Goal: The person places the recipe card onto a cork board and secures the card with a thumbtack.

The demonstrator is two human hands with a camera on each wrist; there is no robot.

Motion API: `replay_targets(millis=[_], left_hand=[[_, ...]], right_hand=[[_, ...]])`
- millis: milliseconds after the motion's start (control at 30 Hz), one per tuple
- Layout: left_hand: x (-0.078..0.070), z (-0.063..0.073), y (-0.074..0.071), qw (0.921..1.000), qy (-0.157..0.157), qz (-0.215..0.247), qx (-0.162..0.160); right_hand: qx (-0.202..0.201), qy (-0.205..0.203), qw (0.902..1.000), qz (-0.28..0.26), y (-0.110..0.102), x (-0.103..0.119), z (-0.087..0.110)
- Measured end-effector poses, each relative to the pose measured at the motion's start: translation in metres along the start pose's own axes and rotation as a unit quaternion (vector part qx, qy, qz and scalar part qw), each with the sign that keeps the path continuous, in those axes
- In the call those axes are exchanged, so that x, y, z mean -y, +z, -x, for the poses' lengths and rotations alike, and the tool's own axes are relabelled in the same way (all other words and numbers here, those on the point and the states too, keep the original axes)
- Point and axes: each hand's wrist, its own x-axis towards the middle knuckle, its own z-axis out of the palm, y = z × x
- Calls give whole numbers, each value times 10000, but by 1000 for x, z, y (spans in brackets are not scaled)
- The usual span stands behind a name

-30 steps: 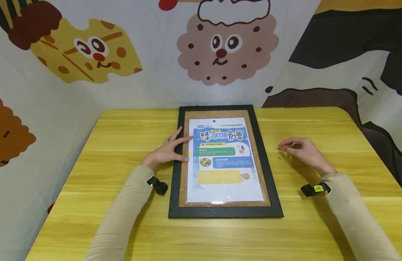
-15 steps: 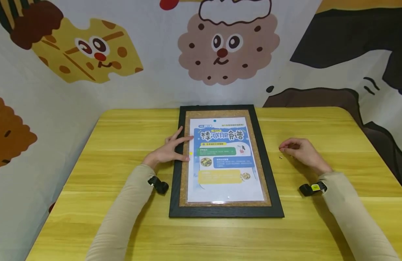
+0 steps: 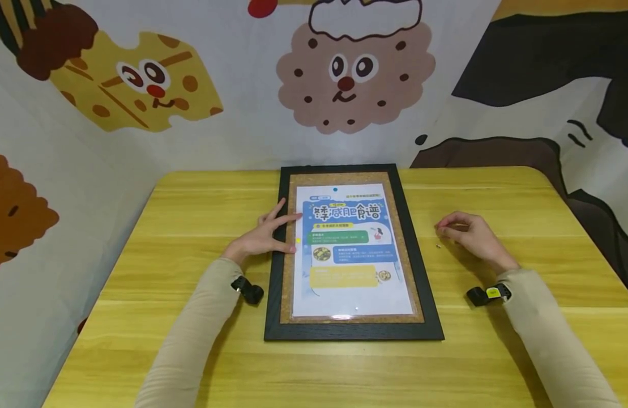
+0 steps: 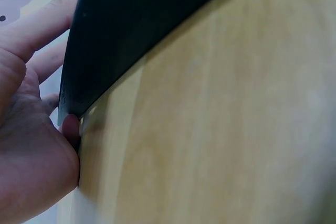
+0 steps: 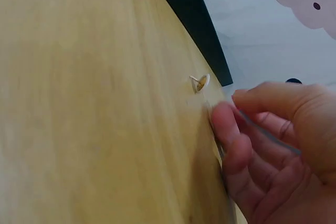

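A printed poster [image 3: 354, 303] lies on a cork board [image 3: 415, 309] with a black frame [image 3: 351, 331]. My left hand [image 3: 257, 238] spreads over the frame's left side, its fingertips on the poster's left edge, around a yellow thumbtack [image 3: 298, 240]. A teal thumbtack [image 3: 335, 189] sits at the poster's top. Right of the frame, my right hand [image 3: 474, 238] is low over the table, pinching a small thumbtack between thumb and forefinger; only a speck of red [image 5: 237, 108] shows. A loose thumbtack [image 5: 201, 83] lies point up on the table beside those fingertips.
The wooden table [image 3: 354, 374] reaches back to a cloth backdrop [image 3: 242, 141] printed with cartoon food. A small pale dot [image 3: 357, 309] shows near the poster's bottom edge. Both wrists carry black strapped cameras.
Red at my right fingertips showed plainly a second ago and is now mostly hidden in the head view. The right wrist has shifted slightly left. My left hand and the board stay put.
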Motion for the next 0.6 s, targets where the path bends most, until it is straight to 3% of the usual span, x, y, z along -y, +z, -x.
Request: replay_targets(millis=[600], left_hand=[[0,1,1,10000,-14,41,-39]], right_hand=[[345,-404,9956,-775,13,9,-8]])
